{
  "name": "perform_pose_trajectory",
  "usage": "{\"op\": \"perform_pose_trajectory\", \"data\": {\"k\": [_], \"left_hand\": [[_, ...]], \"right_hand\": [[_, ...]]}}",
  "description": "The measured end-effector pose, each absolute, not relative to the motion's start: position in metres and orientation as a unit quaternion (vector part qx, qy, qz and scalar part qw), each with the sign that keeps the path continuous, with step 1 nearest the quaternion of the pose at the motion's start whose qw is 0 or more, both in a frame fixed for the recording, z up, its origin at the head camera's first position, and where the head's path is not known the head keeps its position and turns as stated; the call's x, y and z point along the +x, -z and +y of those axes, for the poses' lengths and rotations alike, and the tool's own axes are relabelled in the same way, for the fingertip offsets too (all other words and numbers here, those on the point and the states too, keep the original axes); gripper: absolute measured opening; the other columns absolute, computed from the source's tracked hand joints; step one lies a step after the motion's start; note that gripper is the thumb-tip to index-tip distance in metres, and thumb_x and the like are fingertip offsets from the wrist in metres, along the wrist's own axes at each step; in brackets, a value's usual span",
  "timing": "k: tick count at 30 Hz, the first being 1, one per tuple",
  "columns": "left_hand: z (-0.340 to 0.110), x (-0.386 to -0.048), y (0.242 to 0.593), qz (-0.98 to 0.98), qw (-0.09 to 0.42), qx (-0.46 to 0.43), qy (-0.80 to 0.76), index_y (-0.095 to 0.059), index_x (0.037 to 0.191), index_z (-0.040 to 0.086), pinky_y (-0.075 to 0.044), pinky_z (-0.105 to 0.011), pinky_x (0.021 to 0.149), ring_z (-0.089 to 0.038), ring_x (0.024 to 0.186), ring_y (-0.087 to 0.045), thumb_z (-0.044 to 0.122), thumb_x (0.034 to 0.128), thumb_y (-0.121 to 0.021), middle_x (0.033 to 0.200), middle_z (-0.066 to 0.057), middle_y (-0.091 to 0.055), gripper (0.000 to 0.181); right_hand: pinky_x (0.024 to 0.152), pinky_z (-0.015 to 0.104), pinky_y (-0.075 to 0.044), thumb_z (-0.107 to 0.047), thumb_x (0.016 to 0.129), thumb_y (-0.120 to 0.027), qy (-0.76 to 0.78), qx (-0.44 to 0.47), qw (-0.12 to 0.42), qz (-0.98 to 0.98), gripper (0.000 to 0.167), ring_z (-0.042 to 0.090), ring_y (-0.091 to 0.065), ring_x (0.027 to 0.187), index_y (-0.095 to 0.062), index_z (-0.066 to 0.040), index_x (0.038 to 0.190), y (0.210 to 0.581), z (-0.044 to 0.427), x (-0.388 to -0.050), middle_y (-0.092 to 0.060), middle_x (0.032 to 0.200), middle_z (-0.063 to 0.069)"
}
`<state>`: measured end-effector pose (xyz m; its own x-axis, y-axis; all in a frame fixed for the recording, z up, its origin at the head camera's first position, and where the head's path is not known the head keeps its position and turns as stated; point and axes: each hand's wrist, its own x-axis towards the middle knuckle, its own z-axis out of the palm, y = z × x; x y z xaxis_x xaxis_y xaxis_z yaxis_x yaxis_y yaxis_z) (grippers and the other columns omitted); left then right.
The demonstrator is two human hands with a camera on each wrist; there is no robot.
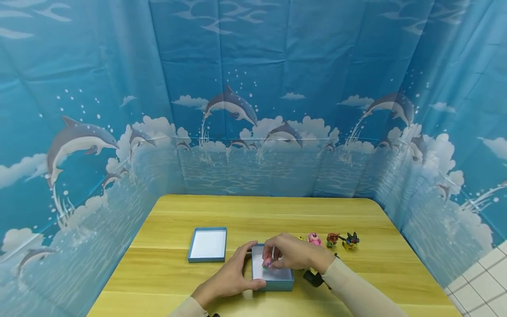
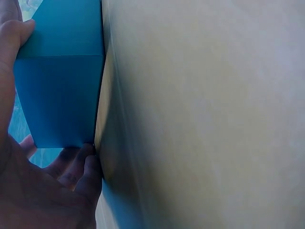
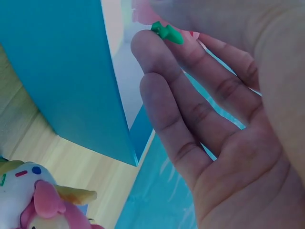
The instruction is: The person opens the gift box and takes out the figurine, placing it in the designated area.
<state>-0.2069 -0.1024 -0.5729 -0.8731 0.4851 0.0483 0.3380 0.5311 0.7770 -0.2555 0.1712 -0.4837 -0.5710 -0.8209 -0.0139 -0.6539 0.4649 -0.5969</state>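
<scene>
A blue open-topped box (image 1: 277,286) with a white inside sits on the table. My left hand (image 1: 233,274) grips it from the left, thumb at the near side and fingers at the far side. In the left wrist view, the left hand (image 2: 52,191) spans the end wall of the box (image 2: 59,100). My right hand (image 1: 297,253) pinches a small pink toy figurine (image 1: 267,263) over the inside of the box. A green part of the figurine (image 3: 167,32) shows between the fingers in the right wrist view; the hand hides most of it.
A shallow blue lid (image 1: 207,244) with a white inside lies to the left of the box. Several toy figurines stand to the right, among them a pink one (image 1: 314,239), a reddish-brown one (image 1: 332,239) and a black-and-yellow one (image 1: 350,241). A dolphin-print curtain (image 1: 253,167) surrounds the wooden table (image 1: 166,220).
</scene>
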Motion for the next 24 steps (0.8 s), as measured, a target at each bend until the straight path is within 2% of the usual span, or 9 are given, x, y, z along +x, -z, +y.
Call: {"op": "perform_pose_trajectory", "data": {"k": [9,24], "left_hand": [[-0.102,-0.208,0.573,0.873,0.082,0.240,-0.417,-0.024,0.186,0.023,-0.049,-0.064,0.133,-0.031,0.165,-0.054,0.074,0.0972,-0.085,0.184,-0.010,-0.044,0.119],[-0.102,-0.208,0.575,0.871,0.088,0.237,-0.422,-0.024,0.186,0.026,-0.049,-0.063,0.133,-0.030,0.165,-0.053,0.075,0.0970,-0.085,0.183,-0.009,-0.044,0.119]], "right_hand": [[0.081,0.021,-0.066,-0.009,0.107,-0.086,0.312,-0.431,0.151,0.833,0.032,-0.001,-0.075,0.089,-0.077,-0.010,0.138,0.484,0.180,-0.252,-0.082,0.107,-0.002],[0.087,0.024,-0.068,-0.009,0.107,-0.086,0.342,-0.425,0.148,0.825,0.026,0.001,-0.079,0.096,-0.081,-0.016,0.131,0.492,0.189,-0.252,-0.081,0.109,-0.008]]}}
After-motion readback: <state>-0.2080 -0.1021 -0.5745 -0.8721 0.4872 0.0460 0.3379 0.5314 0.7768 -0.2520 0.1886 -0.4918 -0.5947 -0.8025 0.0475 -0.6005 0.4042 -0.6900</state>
